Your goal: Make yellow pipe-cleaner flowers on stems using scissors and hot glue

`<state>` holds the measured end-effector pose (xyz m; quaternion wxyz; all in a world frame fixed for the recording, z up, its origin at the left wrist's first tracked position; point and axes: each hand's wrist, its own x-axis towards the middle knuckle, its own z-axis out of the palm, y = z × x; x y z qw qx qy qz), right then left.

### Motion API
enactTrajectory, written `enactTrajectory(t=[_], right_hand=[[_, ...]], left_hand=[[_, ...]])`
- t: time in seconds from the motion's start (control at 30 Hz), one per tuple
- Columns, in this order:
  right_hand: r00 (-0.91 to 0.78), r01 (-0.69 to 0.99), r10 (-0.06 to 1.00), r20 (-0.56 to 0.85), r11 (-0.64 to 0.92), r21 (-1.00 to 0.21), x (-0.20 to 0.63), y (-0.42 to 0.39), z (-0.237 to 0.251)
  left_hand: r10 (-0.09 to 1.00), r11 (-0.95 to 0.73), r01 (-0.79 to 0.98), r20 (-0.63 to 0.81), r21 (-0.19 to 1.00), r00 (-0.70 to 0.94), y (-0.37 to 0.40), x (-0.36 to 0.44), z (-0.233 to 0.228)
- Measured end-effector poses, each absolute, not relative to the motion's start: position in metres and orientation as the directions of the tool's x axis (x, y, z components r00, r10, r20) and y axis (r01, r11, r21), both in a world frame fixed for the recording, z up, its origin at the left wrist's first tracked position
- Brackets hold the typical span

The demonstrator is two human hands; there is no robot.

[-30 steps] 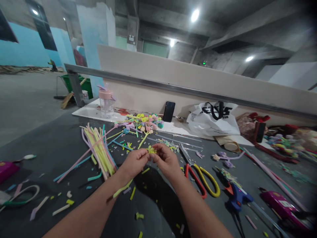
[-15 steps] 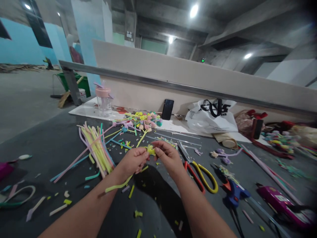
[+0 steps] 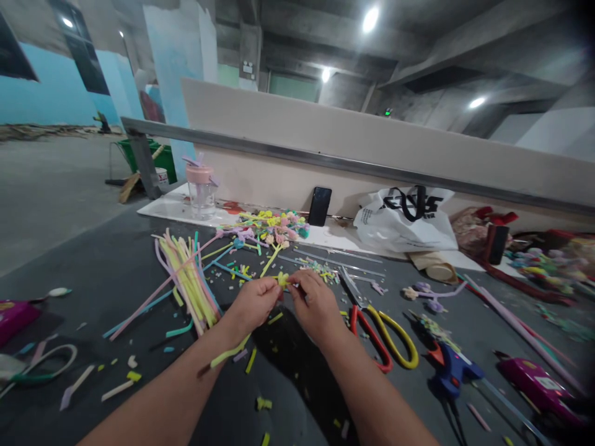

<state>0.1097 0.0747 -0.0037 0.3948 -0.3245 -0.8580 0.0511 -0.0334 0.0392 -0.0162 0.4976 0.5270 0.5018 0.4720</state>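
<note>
Stem bundle (image 3: 191, 285) left of your left hand (image 3: 255, 305), scissors (image 3: 360, 305) right of your right hand (image 3: 318, 306), glue gun (image 3: 453, 370) right of them, phone (image 3: 320, 207) behind, between bottle (image 3: 201, 197) and bag (image 3: 409, 226)

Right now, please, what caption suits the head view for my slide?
Left hand holds a small yellow piece, right hand at it, scissors on the table.

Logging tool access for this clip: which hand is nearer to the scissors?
Right. The right hand is just to the left of the scissors; the left hand is farther left, beyond the right hand.
</note>
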Motion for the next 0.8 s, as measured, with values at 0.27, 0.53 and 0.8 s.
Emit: enactTrajectory(t=[0.27, 0.53, 0.8], right_hand=[[-0.563, 0.497, 0.587, 0.582, 0.803, -0.329, 0.116, 0.076, -0.003], [-0.564, 0.399, 0.685, 0.462, 0.715, -0.573, 0.121, 0.081, 0.001], [-0.407, 0.240, 0.852, 0.328, 0.447, -0.862, 0.121, 0.087, -0.005]], left_hand=[[0.997, -0.025, 0.121, 0.016, 0.992, 0.081, 0.039, -0.033, -0.018], [0.986, -0.091, 0.183, 0.064, 0.979, 0.152, 0.040, -0.039, -0.017], [0.943, 0.178, -0.251, -0.093, 0.951, 0.318, 0.045, -0.043, -0.026]])
